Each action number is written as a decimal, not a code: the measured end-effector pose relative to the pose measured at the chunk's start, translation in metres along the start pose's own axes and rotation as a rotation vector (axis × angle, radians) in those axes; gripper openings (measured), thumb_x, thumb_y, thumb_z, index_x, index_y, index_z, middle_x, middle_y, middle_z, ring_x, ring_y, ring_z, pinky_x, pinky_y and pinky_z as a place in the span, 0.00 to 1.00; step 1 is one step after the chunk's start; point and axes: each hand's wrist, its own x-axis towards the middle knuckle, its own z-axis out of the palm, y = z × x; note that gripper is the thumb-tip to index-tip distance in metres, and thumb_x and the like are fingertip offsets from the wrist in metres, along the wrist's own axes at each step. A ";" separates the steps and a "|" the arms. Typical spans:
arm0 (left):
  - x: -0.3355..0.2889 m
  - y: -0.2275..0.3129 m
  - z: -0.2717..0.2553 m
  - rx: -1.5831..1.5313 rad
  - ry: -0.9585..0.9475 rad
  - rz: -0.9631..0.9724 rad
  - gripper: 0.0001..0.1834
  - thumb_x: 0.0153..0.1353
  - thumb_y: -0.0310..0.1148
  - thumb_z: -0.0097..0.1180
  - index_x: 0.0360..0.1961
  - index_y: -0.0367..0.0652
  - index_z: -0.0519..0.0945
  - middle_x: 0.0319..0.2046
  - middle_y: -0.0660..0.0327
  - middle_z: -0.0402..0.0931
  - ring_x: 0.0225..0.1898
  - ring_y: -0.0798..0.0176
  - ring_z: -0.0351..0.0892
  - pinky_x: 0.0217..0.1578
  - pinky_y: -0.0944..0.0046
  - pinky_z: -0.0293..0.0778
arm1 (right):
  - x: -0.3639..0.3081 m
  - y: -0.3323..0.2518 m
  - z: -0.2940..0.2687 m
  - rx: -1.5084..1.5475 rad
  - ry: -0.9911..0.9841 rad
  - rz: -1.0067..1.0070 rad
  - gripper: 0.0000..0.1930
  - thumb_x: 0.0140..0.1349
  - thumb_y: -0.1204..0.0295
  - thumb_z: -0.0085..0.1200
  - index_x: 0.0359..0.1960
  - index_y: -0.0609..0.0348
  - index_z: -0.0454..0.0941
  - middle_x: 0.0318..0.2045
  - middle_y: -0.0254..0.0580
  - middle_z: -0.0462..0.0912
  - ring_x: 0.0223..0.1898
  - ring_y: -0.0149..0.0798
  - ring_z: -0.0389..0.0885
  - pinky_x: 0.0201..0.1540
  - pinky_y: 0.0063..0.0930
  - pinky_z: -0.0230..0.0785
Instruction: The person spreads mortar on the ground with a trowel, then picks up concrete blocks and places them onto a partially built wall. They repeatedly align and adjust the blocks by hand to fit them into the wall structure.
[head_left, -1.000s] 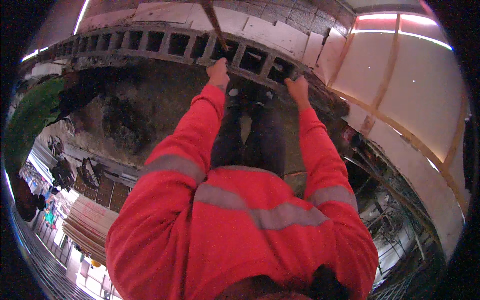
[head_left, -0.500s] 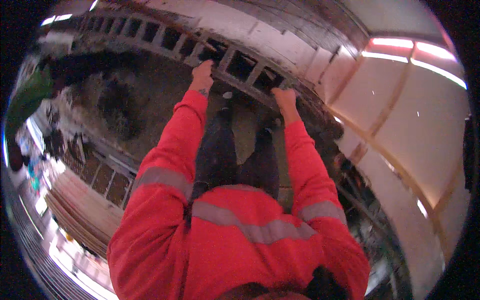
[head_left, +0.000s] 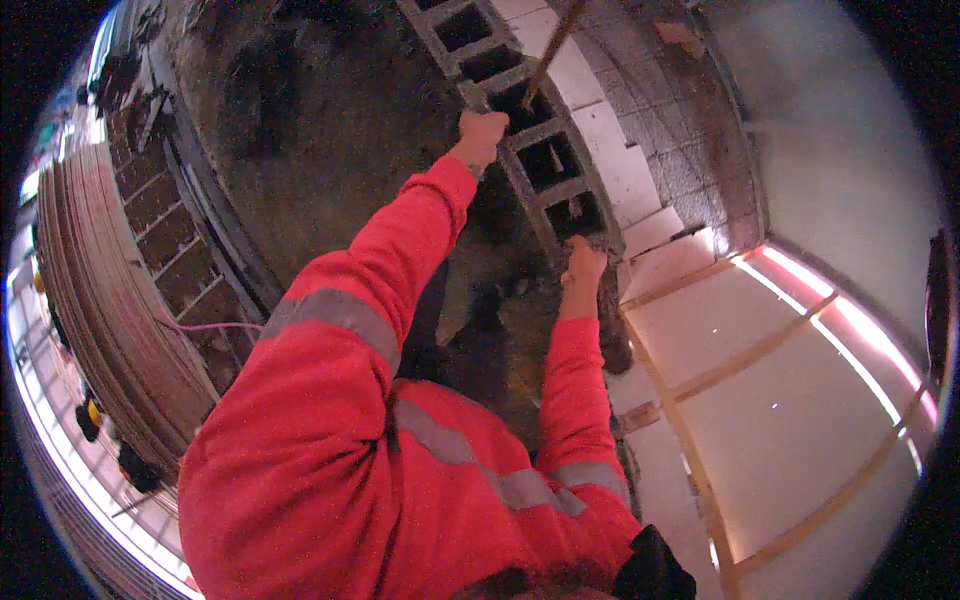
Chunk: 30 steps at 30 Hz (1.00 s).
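Left hand (head_left: 482,130): fingers curling shut over the top edge of the hollow block course (head_left: 530,150), gripping the grey web between two cells. Fingertips are wrapping over the far side, so they are hidden.

Right hand (head_left: 585,265): fingers lying bunched on the near end of the same course, touching its top. Can't tell whether they are closing on the block or on something small; that spot is dark and blurred.

The course is running away from both hands toward the upper left, with open cells showing between the fingers of the two hands. A thin rod (head_left: 555,45) is rising out of a cell just beyond the left fingers; its upper end is cut off by the frame edge.

Right of the fingers: stepped pale blocks (head_left: 640,185), then a smooth pale wall (head_left: 820,380) with wooden battens (head_left: 700,290).

Below the fingers, both red sleeves with grey reflective bands (head_left: 340,315) are filling the lower frame and hiding most of the legs and the dark ground (head_left: 330,130).

Far left of the fingers: ribbed sheets (head_left: 100,300) and a low brick edge (head_left: 170,220), heavily bent by the lens. A pink cord (head_left: 215,325) is crossing there. Small dark and yellow objects at the rim are too small to identify.
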 end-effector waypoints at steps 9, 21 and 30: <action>-0.011 -0.001 0.012 -0.151 0.158 -0.039 0.19 0.42 0.25 0.57 0.39 0.37 0.71 0.32 0.57 0.73 0.32 0.58 0.73 0.28 0.56 0.68 | -0.013 -0.002 0.003 0.059 -0.016 -0.065 0.16 0.41 0.78 0.57 0.35 0.67 0.71 0.24 0.34 0.70 0.15 0.32 0.63 0.14 0.30 0.53; -0.019 0.013 -0.023 1.190 -0.172 0.900 0.15 0.42 0.28 0.59 0.33 0.36 0.72 0.27 0.58 0.72 0.29 0.59 0.72 0.24 0.57 0.67 | -0.004 0.023 0.007 0.174 0.002 -0.204 0.09 0.39 0.78 0.58 0.26 0.63 0.74 0.26 0.37 0.75 0.26 0.36 0.72 0.25 0.31 0.65; -0.002 -0.004 -0.024 0.745 -0.061 0.638 0.18 0.38 0.27 0.59 0.36 0.45 0.74 0.32 0.57 0.75 0.33 0.51 0.76 0.29 0.53 0.69 | 0.005 0.033 0.014 0.341 0.031 -0.155 0.10 0.39 0.81 0.57 0.25 0.62 0.71 0.23 0.35 0.72 0.21 0.35 0.70 0.22 0.33 0.63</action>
